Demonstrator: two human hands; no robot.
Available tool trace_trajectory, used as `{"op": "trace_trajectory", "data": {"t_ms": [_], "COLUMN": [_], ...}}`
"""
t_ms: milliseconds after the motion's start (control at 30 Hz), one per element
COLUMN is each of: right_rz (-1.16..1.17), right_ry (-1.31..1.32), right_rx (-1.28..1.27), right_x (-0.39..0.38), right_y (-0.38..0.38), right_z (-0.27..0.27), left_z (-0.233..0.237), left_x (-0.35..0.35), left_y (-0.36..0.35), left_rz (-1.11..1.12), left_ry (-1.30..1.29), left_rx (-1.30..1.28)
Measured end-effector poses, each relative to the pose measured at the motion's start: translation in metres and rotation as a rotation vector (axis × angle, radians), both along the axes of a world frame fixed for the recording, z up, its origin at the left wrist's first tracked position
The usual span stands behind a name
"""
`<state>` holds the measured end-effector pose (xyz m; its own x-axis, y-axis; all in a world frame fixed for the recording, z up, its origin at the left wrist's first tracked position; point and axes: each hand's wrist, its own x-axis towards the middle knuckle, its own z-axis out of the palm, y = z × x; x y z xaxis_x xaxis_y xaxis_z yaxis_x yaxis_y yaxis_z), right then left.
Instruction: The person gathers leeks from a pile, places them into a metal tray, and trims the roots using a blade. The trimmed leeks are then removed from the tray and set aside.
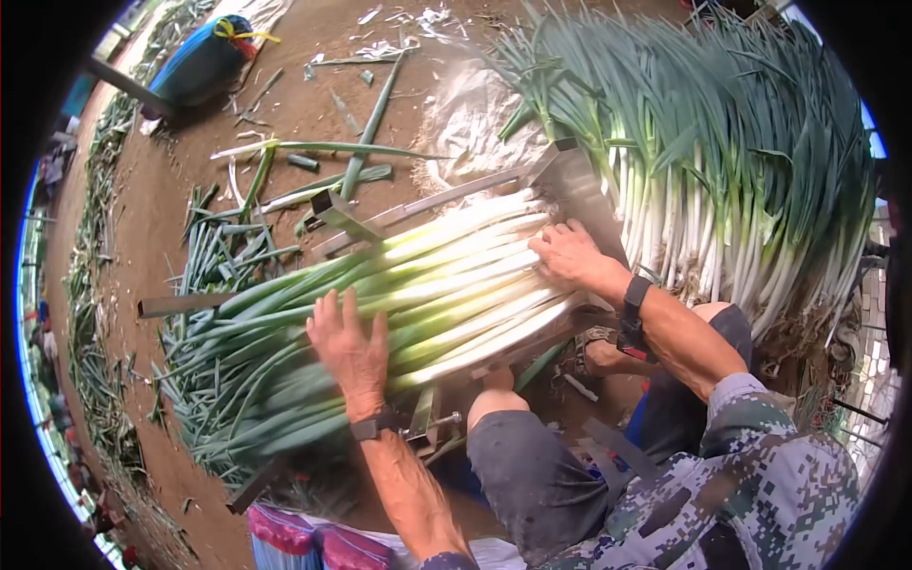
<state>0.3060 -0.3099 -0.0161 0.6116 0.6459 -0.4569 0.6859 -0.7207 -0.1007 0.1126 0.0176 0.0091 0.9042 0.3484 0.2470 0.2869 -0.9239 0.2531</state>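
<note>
A thick layer of long green onions (446, 275) lies across a metal frame (427, 201), white ends to the right and green leaves to the left. My left hand (353, 350) rests on the stalks where white turns to green, fingers spread and nothing gripped. Near the root ends, my right hand (574, 256) has its fingers bent over the white stalks; its fingertips are partly hidden. An upright metal plate (589, 195) stands just beyond that hand, at the root end of the layer.
A big pile of green onions (703, 161) stands at the right. Loose leaves (370, 123) litter the dirt floor (313, 95). A blue bundle (204, 59) lies at the upper left, and purple-and-white bags (356, 551) at the bottom. Metal bars (185, 304) jut out on the left.
</note>
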Motion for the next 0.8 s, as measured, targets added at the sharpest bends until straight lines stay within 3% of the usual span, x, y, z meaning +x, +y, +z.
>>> {"op": "trace_trajectory", "data": {"t_ms": [67, 133, 200, 300, 467, 567, 667, 700, 733, 767, 800], "right_rz": [0.054, 0.055, -0.274, -0.516, -0.979, -1.054, -1.009, -0.98, -0.799, -0.817, -0.812], "right_ry": [0.039, 0.173, 0.066, 0.098, 0.507, 0.665, 0.757, 0.692, 0.434, 0.418, 0.491], "right_rx": [0.221, 0.426, 0.701, 0.708, 0.513, 0.531, 0.464, 0.444, 0.455, 0.3, 0.326], "right_x": [0.008, 0.028, 0.062, 0.136, 0.206, 0.22, 0.222, 0.215, 0.207, 0.201, 0.194], "right_y": [-0.012, -0.012, -0.009, -0.063, -0.17, -0.176, -0.151, -0.137, -0.133, -0.114, -0.109], "right_z": [0.011, 0.068, 0.11, 0.121, 0.049, -0.025, -0.12, -0.14, -0.194, -0.195, -0.218], "left_z": [-0.008, 0.001, -0.004, -0.014, -0.019, -0.017, 0.001, 0.011, 0.006, 0.009, 0.009], "left_x": [0.003, -0.002, -0.008, -0.012, -0.015, -0.019, 0.008, 0.023, 0.024, 0.028, 0.032], "left_y": [0.001, -0.004, -0.016, -0.018, -0.012, -0.016, -0.028, -0.039, -0.039, -0.043, -0.047], "left_rz": [-0.049, -0.074, -0.03, -0.011, -0.023, 0.009, -0.066, -0.038, -0.058, -0.05, -0.045], "left_ry": [0.176, 0.252, 0.149, 0.097, 0.092, 0.133, 0.087, 0.055, 0.048, 0.084, 0.12], "left_rx": [0.013, -0.012, -0.034, -0.077, -0.043, -0.022, -0.005, 0.038, 0.097, 0.112, 0.126]}}
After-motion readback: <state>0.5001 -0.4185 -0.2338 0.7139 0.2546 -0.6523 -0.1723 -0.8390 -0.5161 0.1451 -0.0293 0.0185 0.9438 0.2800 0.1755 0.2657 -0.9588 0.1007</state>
